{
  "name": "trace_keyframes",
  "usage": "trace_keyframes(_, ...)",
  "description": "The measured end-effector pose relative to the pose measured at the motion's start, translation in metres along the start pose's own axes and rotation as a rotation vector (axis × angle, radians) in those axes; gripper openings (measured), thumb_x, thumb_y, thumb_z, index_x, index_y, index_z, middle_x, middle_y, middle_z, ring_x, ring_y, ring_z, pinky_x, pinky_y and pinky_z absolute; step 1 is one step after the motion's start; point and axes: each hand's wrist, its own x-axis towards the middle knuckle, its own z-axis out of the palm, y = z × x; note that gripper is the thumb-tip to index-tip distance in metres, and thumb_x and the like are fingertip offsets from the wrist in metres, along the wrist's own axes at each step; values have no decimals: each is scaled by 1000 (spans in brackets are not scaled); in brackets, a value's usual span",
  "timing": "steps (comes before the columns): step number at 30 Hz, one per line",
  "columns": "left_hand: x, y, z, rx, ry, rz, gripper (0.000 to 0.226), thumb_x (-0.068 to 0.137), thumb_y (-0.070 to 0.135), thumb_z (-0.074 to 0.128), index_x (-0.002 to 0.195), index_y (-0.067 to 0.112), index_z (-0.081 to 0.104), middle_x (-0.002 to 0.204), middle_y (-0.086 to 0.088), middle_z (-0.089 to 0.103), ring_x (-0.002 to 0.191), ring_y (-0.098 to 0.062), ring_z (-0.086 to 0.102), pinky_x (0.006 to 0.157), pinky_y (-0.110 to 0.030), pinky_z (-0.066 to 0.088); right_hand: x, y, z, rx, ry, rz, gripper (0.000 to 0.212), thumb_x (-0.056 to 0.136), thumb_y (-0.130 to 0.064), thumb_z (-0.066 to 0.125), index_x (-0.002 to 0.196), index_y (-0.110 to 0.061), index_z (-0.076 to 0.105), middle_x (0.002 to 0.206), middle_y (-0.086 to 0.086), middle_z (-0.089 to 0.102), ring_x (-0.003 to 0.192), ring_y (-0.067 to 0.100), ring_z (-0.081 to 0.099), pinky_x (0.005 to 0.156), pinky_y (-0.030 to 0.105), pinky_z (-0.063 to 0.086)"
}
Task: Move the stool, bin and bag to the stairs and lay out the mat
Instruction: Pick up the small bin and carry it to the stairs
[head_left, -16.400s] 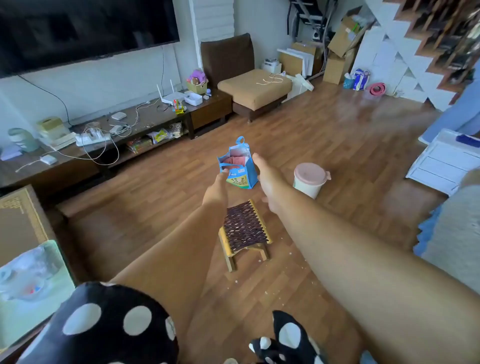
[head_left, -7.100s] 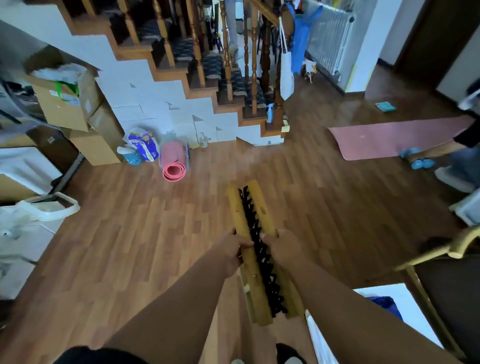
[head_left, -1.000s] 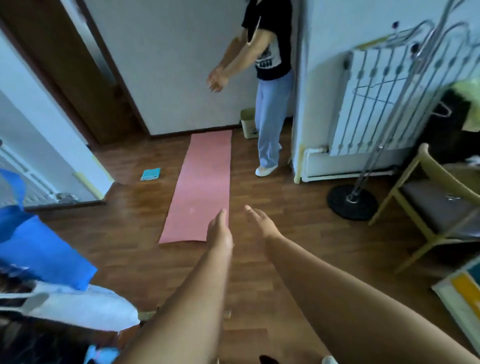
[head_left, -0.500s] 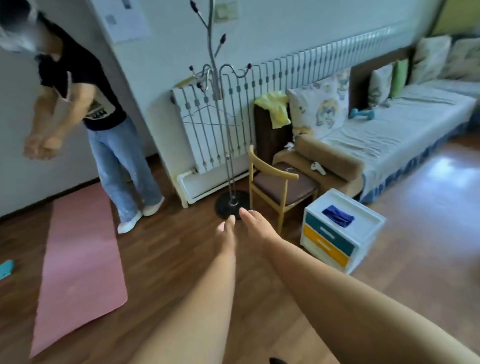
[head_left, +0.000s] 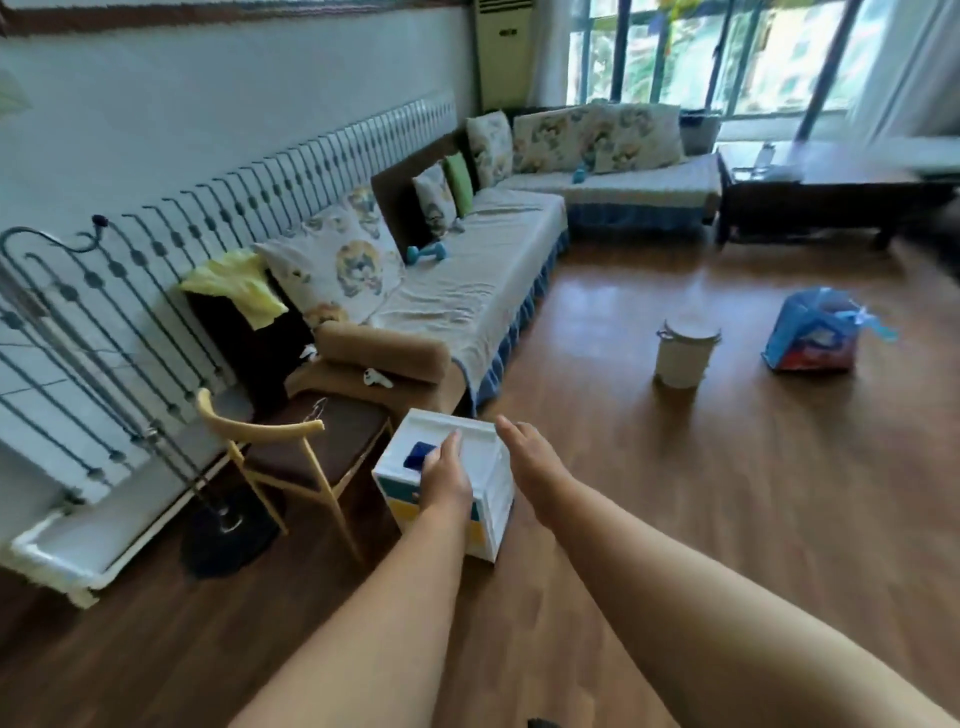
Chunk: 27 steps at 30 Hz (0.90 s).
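Note:
A small white bin (head_left: 681, 353) with a lid stands on the wooden floor at the right. Just right of it sits a blue bag (head_left: 810, 332) with a blue handle. Both my arms reach forward, empty. My left hand (head_left: 449, 475) hangs in front of a white drawer box, fingers straight. My right hand (head_left: 530, 462) is beside it, fingers relaxed. Both hands are well short of the bin and the bag. The stool, the mat and the stairs are out of view.
A white drawer box (head_left: 488, 467) with coloured fronts stands on the floor below my hands. A wooden chair (head_left: 291, 447) and a coat stand base (head_left: 228, 540) are at the left. A long sofa (head_left: 467, 260) runs along the wall. A dark table (head_left: 831, 197) stands by the window.
My view has swung right, away from the pink mat and the other person, toward the sofa and window. The bin and bag have come into sight. My hands stay empty.

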Motion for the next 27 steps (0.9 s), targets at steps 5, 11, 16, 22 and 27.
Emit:
trace_keyframes(5, 34, -4, 66, 107, -155, 28, 103, 47, 80, 43, 136, 28, 51, 139, -4, 53, 127, -31, 51, 109, -50, 39, 26, 13, -51, 29, 164, 27, 52, 99, -50, 43, 131, -10, 53, 120, 4, 55, 106, 20, 51, 87, 32, 38)
trace_keyframes(11, 54, 18, 111, 196, -310, 82, 85, 51, 80, 45, 120, 31, 56, 130, -7, 57, 120, -36, 55, 105, -51, 43, 58, 12, -82, 87, 354, 49, 47, 100, -47, 43, 124, -9, 56, 122, 11, 58, 104, 22, 52, 83, 31, 37)
trace_keyframes(16, 72, 39, 133, 217, -302, 87, 78, 64, 70, 51, 121, 18, 60, 126, -9, 61, 118, -34, 58, 102, -49, 47, 73, 14, -98, 175, 472, 95, 44, 97, -53, 44, 114, -15, 57, 112, 7, 59, 81, 20, 50, 66, 28, 36)
trace_keyframes(22, 73, 31, 186, 266, -454, 41, 61, 67, 72, 50, 111, 29, 55, 118, -6, 61, 105, -30, 60, 99, -45, 48, 78, 24, -142, 196, 635, 120, 49, 97, -53, 45, 113, -9, 58, 107, 8, 58, 90, 23, 50, 73, 30, 40)
trace_keyframes(27, 73, 22, 243, 304, -541, 18, 45, 86, 61, 52, 116, 27, 56, 107, -4, 58, 80, -22, 58, 76, -33, 50, 91, 34, -188, 225, 717, 113, 43, 100, -47, 43, 109, -7, 56, 93, 5, 53, 70, 15, 44, 58, 26, 32)
